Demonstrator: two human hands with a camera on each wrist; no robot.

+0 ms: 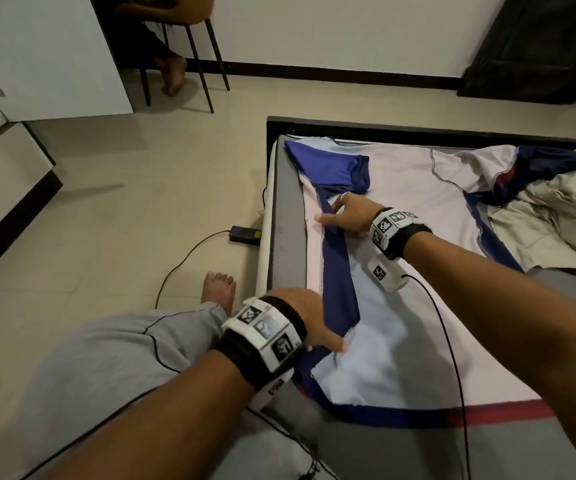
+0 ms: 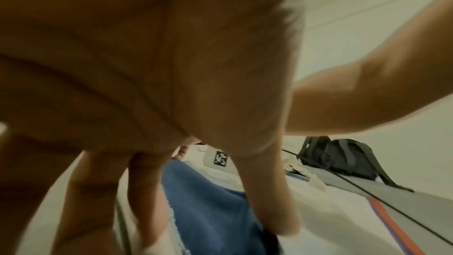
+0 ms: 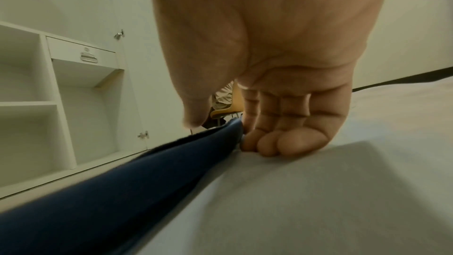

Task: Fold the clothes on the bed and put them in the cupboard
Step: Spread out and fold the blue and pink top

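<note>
Here the white and blue jersey [image 1: 400, 271] lies spread flat on the bed [image 1: 383, 131], close to the bed's left edge, with one blue sleeve [image 1: 335, 169] turned over near the far corner and a dark blue side panel [image 1: 338, 271] running along the edge between your two hands. Your right hand [image 1: 348, 218] rests at the far end of that panel; in the right wrist view its fingers [image 3: 282, 143] are curled down onto the white cloth right beside the blue fold [image 3: 122, 191], thumb raised on the other side of it, so the fold sits between thumb and fingers, though you cannot tell whether the thumb actually touches it. Your left hand [image 1: 303, 317] sits at the near end of the panel, fingers fairly straight and spread, pressing down on the blue fabric [image 2: 213, 210] where it meets the white. A red and blue hem stripe [image 1: 487, 412] runs across the near end of the jersey. Farther right on the bed lies a crumpled heap of other clothes [image 1: 549, 216], beige and dark blue. Beyond the bed, across the tiled floor [image 1: 123, 202], stands the white cupboard [image 3: 61, 94] with its shelves showing, a chair [image 1: 182, 46] near the wall, and a black power adapter [image 1: 245, 233] with its cable on the floor just beside the bed.
</note>
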